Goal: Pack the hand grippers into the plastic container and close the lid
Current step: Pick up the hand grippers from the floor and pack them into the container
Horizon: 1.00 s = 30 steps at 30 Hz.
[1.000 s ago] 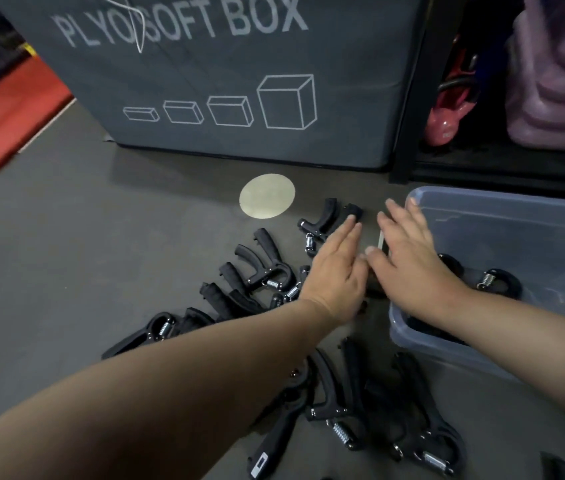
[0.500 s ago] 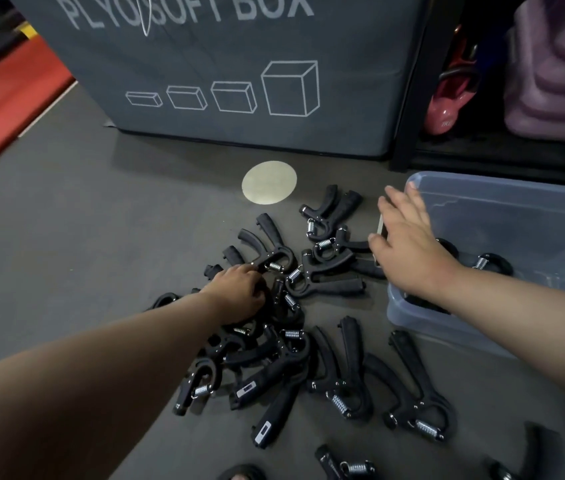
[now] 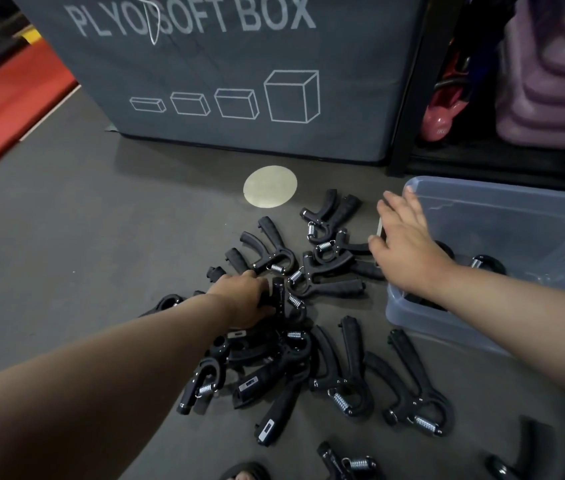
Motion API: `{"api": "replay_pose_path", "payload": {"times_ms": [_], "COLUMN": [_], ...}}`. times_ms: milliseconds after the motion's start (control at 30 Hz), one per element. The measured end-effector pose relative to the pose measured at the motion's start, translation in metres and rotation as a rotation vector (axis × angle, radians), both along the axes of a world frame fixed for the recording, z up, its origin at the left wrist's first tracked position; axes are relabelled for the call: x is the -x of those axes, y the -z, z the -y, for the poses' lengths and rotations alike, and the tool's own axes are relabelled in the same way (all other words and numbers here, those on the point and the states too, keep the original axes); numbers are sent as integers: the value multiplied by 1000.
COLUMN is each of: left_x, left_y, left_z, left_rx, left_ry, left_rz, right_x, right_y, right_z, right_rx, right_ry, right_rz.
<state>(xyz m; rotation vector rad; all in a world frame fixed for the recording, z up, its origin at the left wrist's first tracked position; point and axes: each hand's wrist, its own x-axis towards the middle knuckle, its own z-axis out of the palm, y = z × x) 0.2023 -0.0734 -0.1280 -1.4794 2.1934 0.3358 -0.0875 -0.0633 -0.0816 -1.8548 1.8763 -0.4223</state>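
Black grippers lie heaped on the grey floor just left of the clear container; at least two more sit inside it. Left hand is closed around one gripper in the heap. Right hand rests flat, fingers spread, on the container's left rim, holding nothing.

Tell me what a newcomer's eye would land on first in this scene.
A heap of black hand grippers sprawls over the dark floor at centre, the left hand closing on one. To the right, the right hand rests on the rim of a clear plastic container; behind looms a grey plyo box.
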Motion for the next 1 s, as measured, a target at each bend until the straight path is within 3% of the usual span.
{"api": "replay_pose_path", "payload": {"times_ms": [133,300,400,500,667,1000], "left_x": [9,50,73,79,94,120], "left_y": [-7,-22,-43,-52,-65,-87], "left_z": [7,16,18,17,19,23], "left_rx": [-10,-24,-506,-910,-1313,-1453], "left_ry": [-141,-643,-1034,-985,-890,-809], "left_rz": [-143,-706,-1100,-1295,-1548,-1714], "right_x": [1,2,3,5,6,13], "right_y": [1,1,2,2,3,3], "right_z": [0,-1,-1,-1,1,4], "right_rx": [5,0,8,9,7,36], "right_ry": [0,-4,-5,-11,-1,29], "right_rz": [8,20,39,65,129,390]}}
